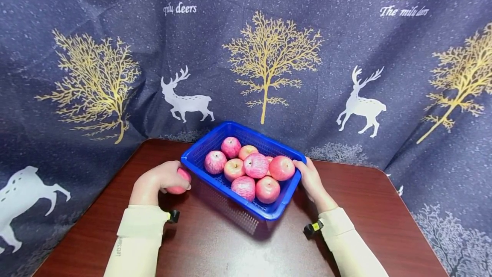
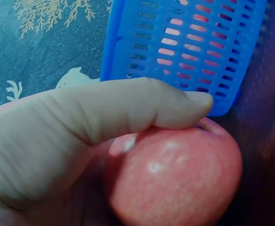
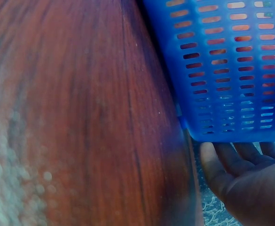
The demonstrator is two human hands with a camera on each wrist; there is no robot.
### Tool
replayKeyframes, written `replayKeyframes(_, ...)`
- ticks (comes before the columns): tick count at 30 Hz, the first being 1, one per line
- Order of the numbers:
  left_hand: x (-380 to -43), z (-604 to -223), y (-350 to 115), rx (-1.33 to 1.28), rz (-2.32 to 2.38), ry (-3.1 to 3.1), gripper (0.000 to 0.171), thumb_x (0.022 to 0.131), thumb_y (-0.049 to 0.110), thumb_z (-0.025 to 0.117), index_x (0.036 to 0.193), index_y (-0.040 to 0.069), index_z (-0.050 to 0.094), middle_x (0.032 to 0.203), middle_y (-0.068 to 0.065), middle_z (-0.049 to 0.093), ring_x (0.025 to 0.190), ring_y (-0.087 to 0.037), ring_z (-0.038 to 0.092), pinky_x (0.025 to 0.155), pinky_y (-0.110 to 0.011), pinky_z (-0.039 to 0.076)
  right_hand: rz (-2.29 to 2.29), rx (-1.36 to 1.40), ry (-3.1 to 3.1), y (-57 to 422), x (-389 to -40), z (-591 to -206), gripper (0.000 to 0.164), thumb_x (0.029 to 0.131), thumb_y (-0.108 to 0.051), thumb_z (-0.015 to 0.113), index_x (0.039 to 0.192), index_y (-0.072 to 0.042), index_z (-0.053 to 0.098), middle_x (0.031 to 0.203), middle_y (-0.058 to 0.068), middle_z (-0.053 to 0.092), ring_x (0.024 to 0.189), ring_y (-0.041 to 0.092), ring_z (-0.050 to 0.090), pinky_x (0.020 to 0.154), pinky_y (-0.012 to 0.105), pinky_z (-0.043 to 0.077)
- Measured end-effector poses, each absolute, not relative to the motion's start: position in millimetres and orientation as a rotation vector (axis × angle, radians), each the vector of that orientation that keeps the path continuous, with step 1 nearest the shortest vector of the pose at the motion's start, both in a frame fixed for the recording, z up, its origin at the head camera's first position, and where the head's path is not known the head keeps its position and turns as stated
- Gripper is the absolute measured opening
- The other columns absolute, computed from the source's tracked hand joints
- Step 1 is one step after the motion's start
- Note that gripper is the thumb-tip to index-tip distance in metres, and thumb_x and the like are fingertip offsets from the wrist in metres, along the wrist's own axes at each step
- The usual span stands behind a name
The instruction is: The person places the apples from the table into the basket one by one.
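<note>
My left hand (image 1: 166,176) grips a red apple (image 1: 181,182) just off the left end of a blue plastic basket (image 1: 226,191). In the left wrist view the thumb (image 2: 142,106) lies across the top of that apple (image 2: 184,174), close to the basket's slotted wall (image 2: 175,42). At the basket's right end, my right hand (image 1: 312,181) holds the rim, with fingertips over its edge. The right wrist view has the fingers (image 3: 231,162) at the rim beside the slotted side (image 3: 222,70). Several red and yellowish apples (image 1: 256,165) lie inside the basket.
The basket rests on a dark red-brown wooden table (image 1: 215,243), set at an angle near its back edge. Behind hangs a dark blue cloth (image 1: 215,54) printed with trees and deer. A black wrist camera (image 1: 174,216) sits at the left cuff, another (image 1: 312,229) at the right.
</note>
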State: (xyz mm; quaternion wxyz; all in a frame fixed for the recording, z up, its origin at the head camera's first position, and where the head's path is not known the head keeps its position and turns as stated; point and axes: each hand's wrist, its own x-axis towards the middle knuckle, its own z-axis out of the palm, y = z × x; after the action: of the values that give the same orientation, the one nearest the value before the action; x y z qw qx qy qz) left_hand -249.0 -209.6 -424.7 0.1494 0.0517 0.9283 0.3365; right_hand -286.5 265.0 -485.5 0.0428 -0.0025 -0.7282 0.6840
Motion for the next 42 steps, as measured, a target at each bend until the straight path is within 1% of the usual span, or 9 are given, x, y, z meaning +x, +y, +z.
replayKeyframes(3, -250.0, -425.2, -213.3, 0.152, 0.968, 2.707, 0.051, 0.081, 0.025, 0.089, 0.116, 0.0, 0.062, 0.096, -0.011, 0.068, 0.077, -0.028, 0.066, 0.062, -0.049, 0.061, 2.086, -0.003, -2.233, 265.0, -286.4, -485.1, 0.046, 0.113, -0.026, 0.059, 0.147, 0.004, 0.053, 0.143, 0.02, 0.056, 0.113, 0.012, 0.065, 0.098, 0.022, 0.055)
replayKeyframes(7, -249.8, -424.4, -218.6, 0.129, 0.969, 2.722, 0.047, 0.081, 0.026, 0.088, 0.112, 0.001, 0.061, 0.095, -0.011, 0.068, 0.075, -0.027, 0.066, 0.063, -0.05, 0.062, 2.078, -0.004, -2.246, 265.1, -285.4, -484.9, 0.047, 0.114, -0.027, 0.058, 0.149, 0.003, 0.052, 0.145, 0.021, 0.056, 0.115, 0.014, 0.064, 0.098, 0.021, 0.054)
replayKeyframes(12, -248.7, -422.1, -225.9, 0.082, 0.975, 2.73, 0.05, 0.083, 0.028, 0.086, 0.114, -0.001, 0.061, 0.098, -0.013, 0.069, 0.075, -0.029, 0.066, 0.063, -0.051, 0.062, 2.068, -0.013, -2.261, 265.4, -284.3, -484.5, 0.049, 0.114, -0.03, 0.057, 0.151, 0.002, 0.051, 0.146, 0.021, 0.055, 0.116, 0.016, 0.063, 0.098, 0.021, 0.054)
replayKeyframes(17, -250.9, -419.8, -231.0, 0.09, 1.007, 2.811, 0.048, 0.083, 0.028, 0.083, 0.114, -0.001, 0.061, 0.096, -0.012, 0.068, 0.075, -0.028, 0.065, 0.061, -0.046, 0.06, 2.071, -0.012, -2.254, 265.6, -284.5, -485.1, 0.048, 0.114, -0.03, 0.058, 0.15, 0.002, 0.052, 0.144, 0.02, 0.056, 0.115, 0.015, 0.064, 0.098, 0.021, 0.054)
replayKeyframes(21, -255.6, -418.5, -233.6, 0.112, 0.975, 2.939, 0.049, 0.085, 0.032, 0.082, 0.118, 0.0, 0.063, 0.1, -0.012, 0.071, 0.081, -0.028, 0.065, 0.069, -0.043, 0.057, 2.092, -0.011, -2.232, 265.4, -285.7, -486.5, 0.045, 0.114, -0.028, 0.058, 0.147, 0.002, 0.053, 0.14, 0.018, 0.057, 0.112, 0.012, 0.065, 0.097, 0.022, 0.055)
replayKeyframes(26, -259.8, -418.4, -237.2, 0.086, 0.908, 3.017, 0.057, 0.087, 0.039, 0.082, 0.123, -0.001, 0.063, 0.108, -0.015, 0.073, 0.091, -0.031, 0.067, 0.079, -0.046, 0.055, 2.101, -0.018, -2.226, 265.3, -286.4, -487.1, 0.045, 0.114, -0.029, 0.058, 0.146, 0.002, 0.053, 0.138, 0.018, 0.059, 0.11, 0.012, 0.066, 0.096, 0.022, 0.055)
replayKeyframes(34, -261.7, -414.6, -239.8, -0.014, 0.961, 3.081, 0.055, 0.089, 0.044, 0.078, 0.121, 0.001, 0.064, 0.103, -0.014, 0.071, 0.087, -0.032, 0.064, 0.074, -0.044, 0.053, 2.083, -0.042, -2.259, 265.0, -284.1, -484.4, 0.05, 0.114, -0.031, 0.057, 0.152, 0.002, 0.051, 0.147, 0.02, 0.056, 0.117, 0.016, 0.062, 0.098, 0.02, 0.053)
replayKeyframes(39, -259.7, -410.6, -236.3, -0.054, 1.023, 3.121, 0.06, 0.091, 0.046, 0.077, 0.13, 0.003, 0.063, 0.114, -0.018, 0.072, 0.094, -0.037, 0.066, 0.081, -0.051, 0.055, 2.079, -0.047, -2.256, 264.3, -283.8, -483.8, 0.049, 0.114, -0.03, 0.058, 0.151, 0.002, 0.051, 0.147, 0.02, 0.056, 0.118, 0.016, 0.061, 0.099, 0.02, 0.052)
replayKeyframes(42, -257.3, -408.9, -234.1, -0.07, 1.058, 3.135, 0.067, 0.092, 0.047, 0.077, 0.139, 0.003, 0.06, 0.123, -0.023, 0.07, 0.102, -0.041, 0.067, 0.087, -0.057, 0.055, 2.074, -0.048, -2.257, 264.2, -283.8, -484.0, 0.048, 0.114, -0.031, 0.058, 0.15, 0.002, 0.052, 0.145, 0.019, 0.056, 0.117, 0.016, 0.061, 0.099, 0.02, 0.052)
